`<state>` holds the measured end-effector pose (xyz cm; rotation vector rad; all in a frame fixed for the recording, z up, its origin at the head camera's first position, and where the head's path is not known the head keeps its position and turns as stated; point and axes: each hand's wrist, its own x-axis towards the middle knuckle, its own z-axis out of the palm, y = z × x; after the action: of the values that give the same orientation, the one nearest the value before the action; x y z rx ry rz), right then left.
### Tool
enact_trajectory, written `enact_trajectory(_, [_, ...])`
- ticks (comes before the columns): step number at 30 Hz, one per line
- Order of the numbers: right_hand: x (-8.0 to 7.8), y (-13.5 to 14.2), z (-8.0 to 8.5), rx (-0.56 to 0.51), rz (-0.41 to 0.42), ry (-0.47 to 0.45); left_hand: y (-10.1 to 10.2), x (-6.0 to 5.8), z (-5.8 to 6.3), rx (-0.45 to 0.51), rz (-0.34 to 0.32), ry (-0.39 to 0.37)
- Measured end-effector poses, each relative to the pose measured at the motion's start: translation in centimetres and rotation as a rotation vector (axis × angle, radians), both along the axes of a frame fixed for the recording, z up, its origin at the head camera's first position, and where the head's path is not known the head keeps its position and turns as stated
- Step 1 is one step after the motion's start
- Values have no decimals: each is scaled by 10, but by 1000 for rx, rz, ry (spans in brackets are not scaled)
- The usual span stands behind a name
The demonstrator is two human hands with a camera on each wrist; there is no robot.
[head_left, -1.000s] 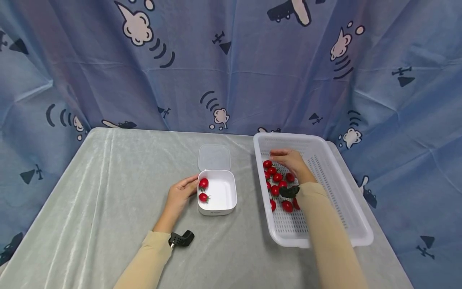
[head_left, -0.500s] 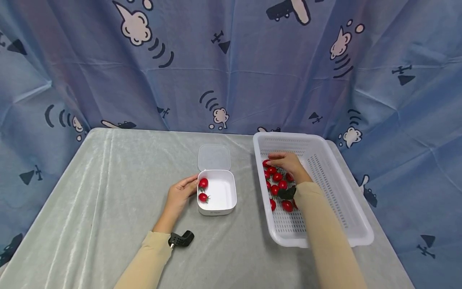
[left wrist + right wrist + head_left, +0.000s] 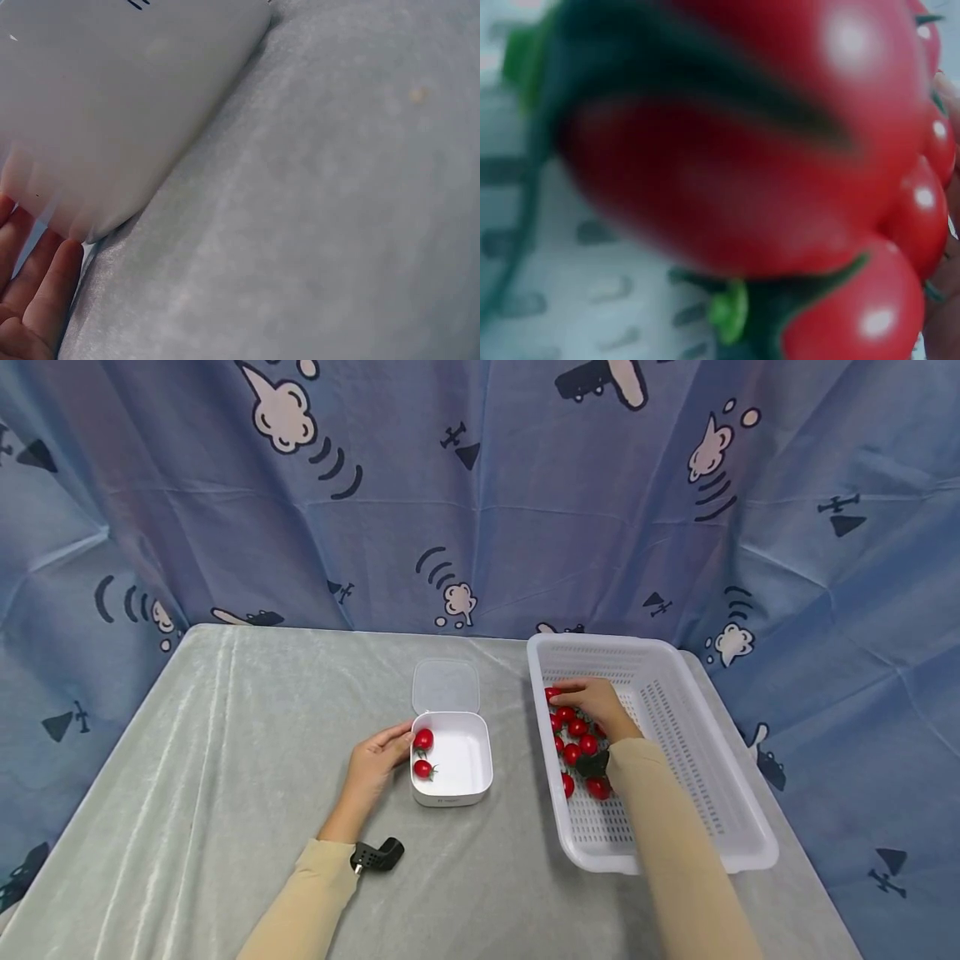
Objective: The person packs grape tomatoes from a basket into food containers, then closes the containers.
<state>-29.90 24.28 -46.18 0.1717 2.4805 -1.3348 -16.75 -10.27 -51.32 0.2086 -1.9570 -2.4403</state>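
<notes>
My left hand [image 3: 377, 758] rests its fingertips against the left wall of a small white box [image 3: 468, 752] whose lid is flipped back. In the left wrist view the fingers [image 3: 56, 289] lie nearly straight against the wall. Two cherry tomatoes [image 3: 423, 739] with green stalks sit along the left inside of the box. To the right, my right hand [image 3: 600, 702] reaches into a white perforated basket [image 3: 675, 760]. Its thumb and fingers pinch a cherry tomato [image 3: 551, 693] at the basket's left wall. Several more tomatoes [image 3: 765, 187] fill the right wrist view, very close.
The translucent lid [image 3: 446, 687] lies behind the box, hinged to it. A grey-white cloth [image 3: 247, 760] covers the table. A blue patterned curtain [image 3: 390, 527] hangs behind its far edge. A dark wrist camera [image 3: 592, 764] sits over tomatoes in the basket.
My right hand has come down and slightly left onto a cherry tomato, which has shifted a little up and left. The left hand and box have stayed put.
</notes>
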Motion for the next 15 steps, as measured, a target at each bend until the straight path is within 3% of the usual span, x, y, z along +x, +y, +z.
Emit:
enact_trajectory(12, [-2,1,3,73,-38,23,0,0,1,5,5,3])
enact_trajectory(15, [-3,3,8,31,-62,31,0,0,0,1,2,8])
